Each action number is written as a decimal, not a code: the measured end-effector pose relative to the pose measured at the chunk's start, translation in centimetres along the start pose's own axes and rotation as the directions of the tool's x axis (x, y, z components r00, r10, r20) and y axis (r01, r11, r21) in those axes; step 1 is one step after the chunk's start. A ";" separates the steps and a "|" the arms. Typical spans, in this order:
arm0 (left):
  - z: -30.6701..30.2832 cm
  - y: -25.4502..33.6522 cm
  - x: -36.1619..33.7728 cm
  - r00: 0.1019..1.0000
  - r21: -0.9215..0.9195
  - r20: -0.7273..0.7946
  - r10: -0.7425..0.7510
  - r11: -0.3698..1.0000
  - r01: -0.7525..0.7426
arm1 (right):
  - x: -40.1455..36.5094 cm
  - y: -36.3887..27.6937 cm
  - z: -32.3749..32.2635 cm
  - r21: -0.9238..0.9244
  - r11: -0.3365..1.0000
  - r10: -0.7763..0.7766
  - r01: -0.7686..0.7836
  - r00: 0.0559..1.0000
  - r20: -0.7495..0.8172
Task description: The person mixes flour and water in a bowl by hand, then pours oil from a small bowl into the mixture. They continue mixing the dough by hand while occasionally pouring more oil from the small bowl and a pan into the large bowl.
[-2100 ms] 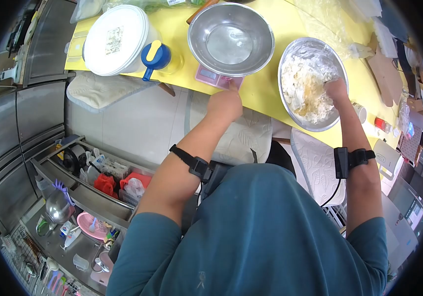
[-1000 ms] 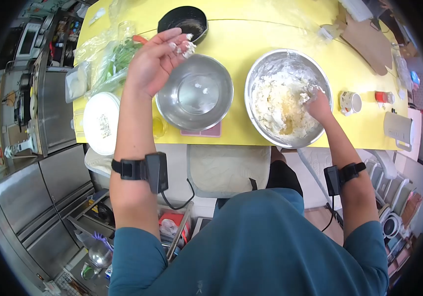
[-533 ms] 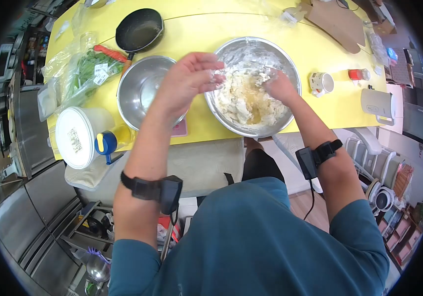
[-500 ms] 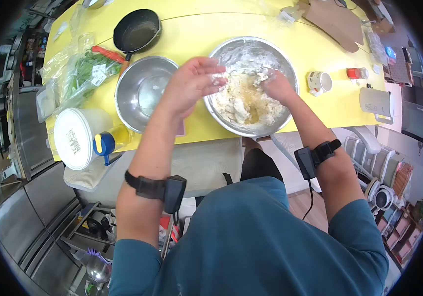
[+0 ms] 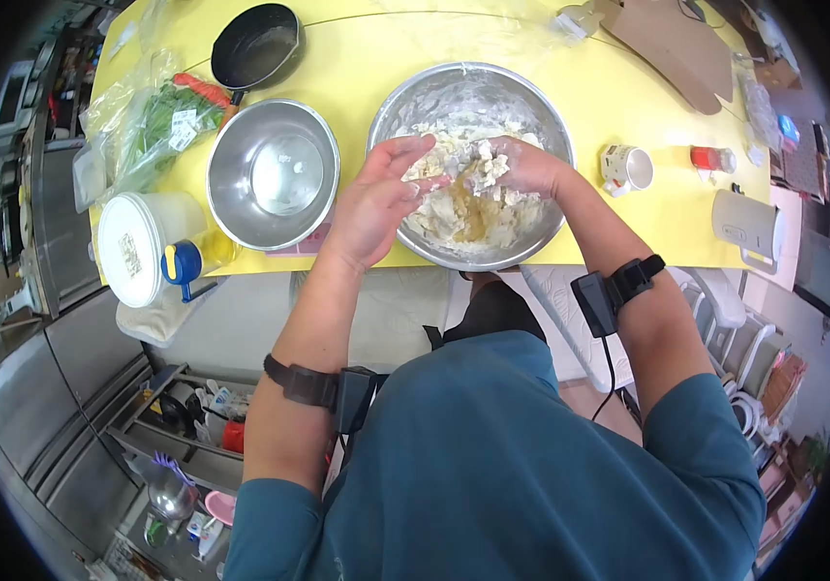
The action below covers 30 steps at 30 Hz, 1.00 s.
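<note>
A large steel mixing bowl (image 5: 553, 228) holds shaggy, pale dough (image 5: 463, 221) with a wet yellowish patch in its middle. Flour smears the bowl's inner wall. My right hand (image 5: 528, 168) is inside the bowl, its fingers curled around clumpy dough that sticks to them. At the bowl's left rim is my left hand (image 5: 383, 198), fingers apart and pointing in over the dough, with bits of dough on the fingertips. Nothing is gripped in the left hand.
Left of the bowl stand a second steel bowl (image 5: 323, 198), a black frying pan (image 5: 255, 46), bagged greens (image 5: 158, 131) and a white-lidded tub (image 5: 129, 254). To the right are a patterned mug (image 5: 626, 169), a red-labelled jar (image 5: 713, 159) and a white kettle (image 5: 746, 223).
The view has shifted slightly, moving the bowls left in it. My right-hand fingers have moved left and curled around dough clumps. My left hand sits lower, closer to the bowl's left rim.
</note>
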State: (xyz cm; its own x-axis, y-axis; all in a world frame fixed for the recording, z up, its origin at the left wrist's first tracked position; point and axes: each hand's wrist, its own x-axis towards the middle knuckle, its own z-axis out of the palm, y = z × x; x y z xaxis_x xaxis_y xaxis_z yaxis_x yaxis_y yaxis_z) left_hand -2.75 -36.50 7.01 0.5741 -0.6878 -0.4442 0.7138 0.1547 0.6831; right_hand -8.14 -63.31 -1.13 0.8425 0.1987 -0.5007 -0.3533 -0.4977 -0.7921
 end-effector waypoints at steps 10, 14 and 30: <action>4.3 -1.1 0.9 0.997 0.299 -0.019 0.074 0.952 -0.065 | 0.5 -0.5 -3.4 0.223 0.972 -0.144 0.078 0.944 0.297; 5.3 -2.2 1.2 0.995 0.427 0.011 0.102 0.899 -0.097 | 1.0 0.5 -3.6 0.123 0.990 -0.107 0.073 0.948 0.301; 6.9 -2.7 1.1 0.973 0.350 -0.135 0.186 0.928 -0.128 | 0.6 -1.1 -4.2 0.127 0.976 -0.205 0.174 0.935 0.290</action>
State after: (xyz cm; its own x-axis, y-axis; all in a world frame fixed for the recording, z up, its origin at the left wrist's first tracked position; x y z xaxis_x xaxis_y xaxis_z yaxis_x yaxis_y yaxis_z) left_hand -6.81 -42.56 8.65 0.7455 -0.5448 -0.3838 0.4481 -0.0165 0.8938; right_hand -5.55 -66.23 0.90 0.7420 0.5326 -0.4071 -0.2498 -0.3439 -0.9052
